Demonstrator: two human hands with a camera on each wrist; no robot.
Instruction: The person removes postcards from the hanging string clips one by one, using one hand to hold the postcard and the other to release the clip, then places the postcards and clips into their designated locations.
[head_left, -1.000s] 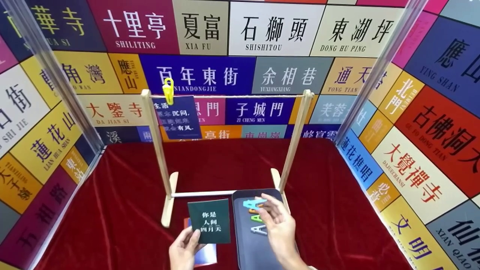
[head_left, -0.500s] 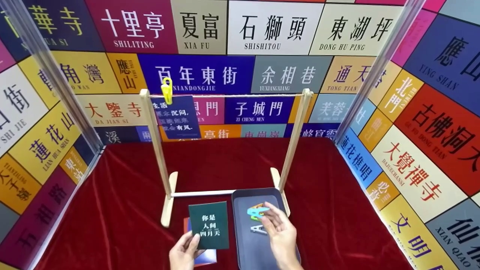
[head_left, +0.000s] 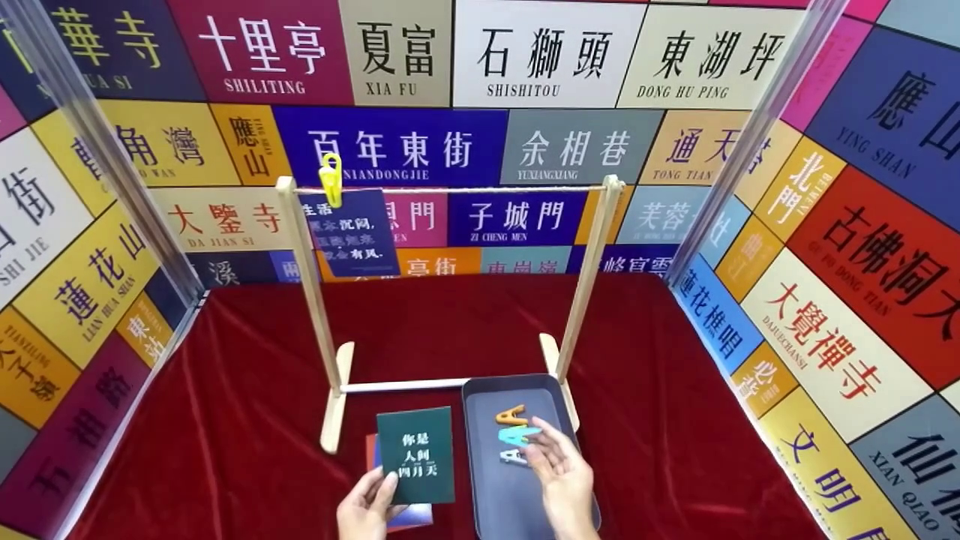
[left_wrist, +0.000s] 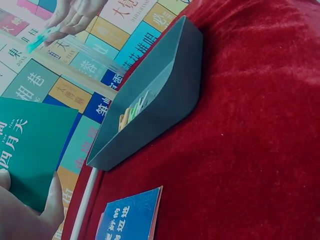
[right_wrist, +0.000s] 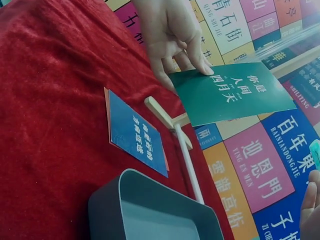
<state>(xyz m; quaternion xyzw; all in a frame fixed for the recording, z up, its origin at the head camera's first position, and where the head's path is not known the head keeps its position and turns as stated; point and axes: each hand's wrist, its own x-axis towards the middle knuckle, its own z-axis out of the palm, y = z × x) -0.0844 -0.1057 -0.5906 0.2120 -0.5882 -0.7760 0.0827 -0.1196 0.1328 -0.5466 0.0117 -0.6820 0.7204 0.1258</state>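
In the head view my left hand [head_left: 366,504] pinches a dark green card [head_left: 418,457] by its lower left edge, thumb on the printed front. My right hand [head_left: 562,480] holds a turquoise clothespin [head_left: 516,435] between thumb and fingertips, above the dark grey tray [head_left: 506,506]. An orange clothespin [head_left: 511,415] and a grey clothespin [head_left: 513,456] lie in that tray; a green clothespin [left_wrist: 132,115] between them shows in the left wrist view. At the back, a yellow clothespin [head_left: 330,178] fastens a blue card [head_left: 364,236] to the cord [head_left: 480,190] of a wooden stand.
The stand's left post [head_left: 313,300] and right post [head_left: 589,277] rise behind the tray, joined by a white bottom bar [head_left: 405,387]. Blue and red cards [right_wrist: 136,132] lie on the red velvet cloth [head_left: 225,420] left of the tray. Printed panels enclose the back and sides.
My right hand has lowered slightly with the turquoise clothespin, which now covers the green one in the head view. The green card has dropped a little and turned slightly more upright.
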